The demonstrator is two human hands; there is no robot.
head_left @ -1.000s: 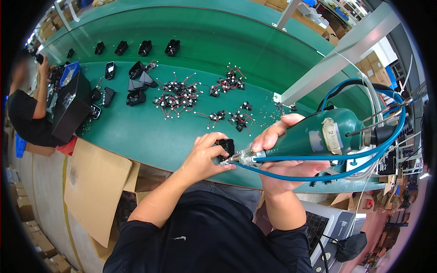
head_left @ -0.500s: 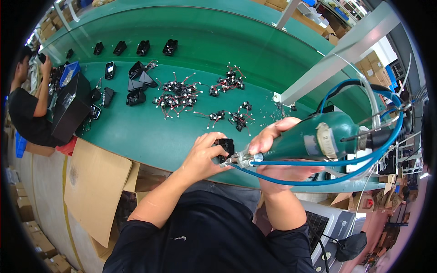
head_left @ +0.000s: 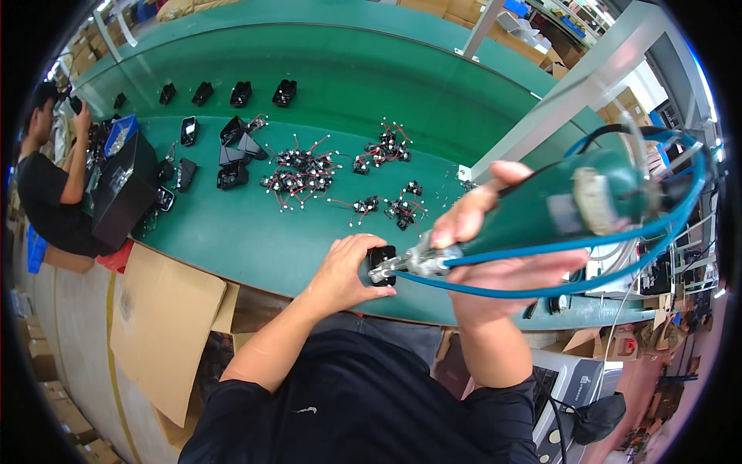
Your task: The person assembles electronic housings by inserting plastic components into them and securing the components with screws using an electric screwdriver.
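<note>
At the near edge of the green bench, my left hand (head_left: pixel 340 272) grips a small black plastic housing (head_left: pixel 379 255) between thumb and fingers. My right hand (head_left: pixel 488 292) is wrapped loosely round a green power screwdriver (head_left: pixel 533 203), thumb on top and fingers beneath. The driver lies tilted, its metal nose (head_left: pixel 402 265) pointing left over the housing. Whether the bit touches a screw cannot be made out. A blue hose (head_left: pixel 541 293) loops from the nose back past the driver's rear.
Beyond my hands lie clusters of small black parts with red and black wires (head_left: pixel 301 172). Black housings (head_left: pixel 284 93) stand in a row along the back. A black bin (head_left: pixel 124 189) sits at left, near another person (head_left: pixel 50 182). A white post (head_left: pixel 572 93) rises at right.
The screwdriver's body and my right hand have shifted up and to the right. My left fingers have moved off the housing's inside to its sides, and the driver's nose now lies across it.
</note>
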